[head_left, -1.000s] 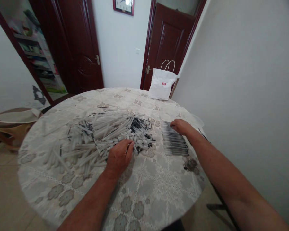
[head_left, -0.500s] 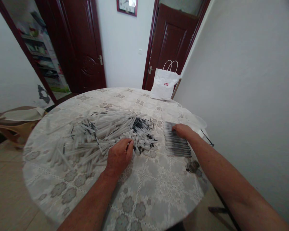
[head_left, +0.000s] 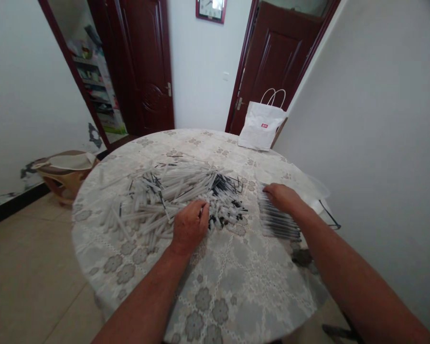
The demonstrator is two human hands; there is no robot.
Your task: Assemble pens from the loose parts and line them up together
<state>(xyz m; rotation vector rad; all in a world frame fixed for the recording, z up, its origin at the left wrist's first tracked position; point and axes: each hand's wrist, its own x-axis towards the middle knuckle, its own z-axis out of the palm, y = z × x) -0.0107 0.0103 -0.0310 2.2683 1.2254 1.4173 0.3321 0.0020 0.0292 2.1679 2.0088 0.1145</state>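
Observation:
A loose pile of whitish, see-through tubes (head_left: pixel 154 210), like pen barrels, lies across the middle of the table. Thin black rods (head_left: pixel 220 184) and small dark-tipped pieces (head_left: pixel 232 210) are mixed in at its right side. My left hand (head_left: pixel 190 227) is closed at the pile's near edge; what its fingers hold, if anything, is hidden. To the right, slim clear tubes with dark cores (head_left: pixel 277 222), like pens, lie side by side in a neat row. My right hand (head_left: pixel 281 196) pinches at the far end of this row, its fingertips too small to show what they grip.
The round table (head_left: pixel 215 291) has a flowered cloth. A white paper bag (head_left: pixel 261 126) stands at its back right edge. Clear plastic (head_left: pixel 317 186) and a dark thin strip (head_left: pixel 329 215) lie by the right edge, near the wall. A brown stool (head_left: pixel 66 179) stands at left.
The view has turned left, so the whole scene sits further right. My right fingertips have shifted slightly toward the far end of the row. My left hand stays closed by the pile.

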